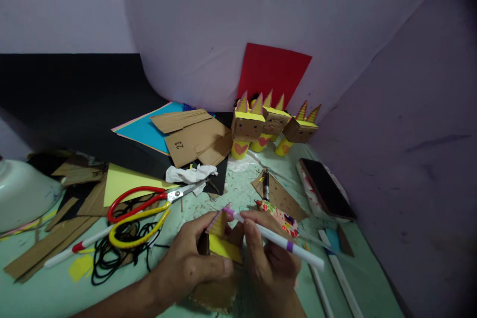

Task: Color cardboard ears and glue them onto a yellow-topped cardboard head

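My left hand (186, 261) is closed around a small cardboard figure (218, 288) with a yellow paper strip (225, 248) and a pointed cardboard ear (217, 222) on top. In my right hand (274, 258) is a white and purple marker (286, 245), its tip at the upper edge of the ear. Purple colour shows along that edge. Part of the figure is hidden behind my fingers. Beyond my hands stand three similar cardboard figures (249, 129) with yellow bases, pointed ears and hearts.
Red and yellow-handled scissors (169, 196) lie left, over tangled black cord (121, 253). Cardboard pieces (201, 136) and blue paper (143, 129) are behind. A phone (328, 186) lies at the right edge. A black pen (266, 185) rests on cardboard near a red-tipped patterned marker (278, 216).
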`<state>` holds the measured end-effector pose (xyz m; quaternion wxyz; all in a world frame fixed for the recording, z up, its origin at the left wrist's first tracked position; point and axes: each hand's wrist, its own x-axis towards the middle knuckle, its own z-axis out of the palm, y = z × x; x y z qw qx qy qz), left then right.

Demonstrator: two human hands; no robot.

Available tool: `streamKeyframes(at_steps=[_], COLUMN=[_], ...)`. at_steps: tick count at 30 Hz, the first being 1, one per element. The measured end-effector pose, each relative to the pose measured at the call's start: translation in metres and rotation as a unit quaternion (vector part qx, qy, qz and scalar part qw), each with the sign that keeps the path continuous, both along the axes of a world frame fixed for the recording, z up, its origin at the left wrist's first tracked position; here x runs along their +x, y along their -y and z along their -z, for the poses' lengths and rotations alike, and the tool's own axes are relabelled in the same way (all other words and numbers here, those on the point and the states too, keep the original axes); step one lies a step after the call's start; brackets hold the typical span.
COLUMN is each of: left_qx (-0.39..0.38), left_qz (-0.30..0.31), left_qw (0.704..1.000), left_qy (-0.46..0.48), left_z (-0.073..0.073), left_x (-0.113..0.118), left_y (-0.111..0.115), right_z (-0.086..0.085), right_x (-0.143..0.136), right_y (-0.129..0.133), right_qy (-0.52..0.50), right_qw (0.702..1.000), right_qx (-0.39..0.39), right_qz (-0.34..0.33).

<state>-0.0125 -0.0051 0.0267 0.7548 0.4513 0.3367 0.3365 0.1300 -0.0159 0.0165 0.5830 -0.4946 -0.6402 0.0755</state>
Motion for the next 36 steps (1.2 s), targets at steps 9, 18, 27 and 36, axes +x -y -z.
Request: streamKeyframes(at_steps=[9,18,27,36], left_qx=[-0.039,0.045,0.175,0.271], left_qz=[-0.04,-0.136,-0.122,-0.03], left_qw=[0.998,0.99,0.977,0.955], left_qy=[0.017,0.014,0.014,-0.116], left_z=[0.007,0.003,0.015,0.02], left_x=[-0.004,-0.016,-0.015,-0.02], left_y=[-0.008,-0.015,-0.015,-0.03], right_z=[0.012,0.004,0.014,0.021], right_x=[0.011,0.025,0.014,0.011], right_y=[-0.001,-0.008,-0.012,-0.016], right_qy=[-0.188,-0.17,-0.148,-0.125], right_qw=[0.98,0.942,0.912,0.929], right_qx=[-0.051,-0.234,-0.262,-0.261], right_qz=[0.042,-0.168,-0.278,-0.229])
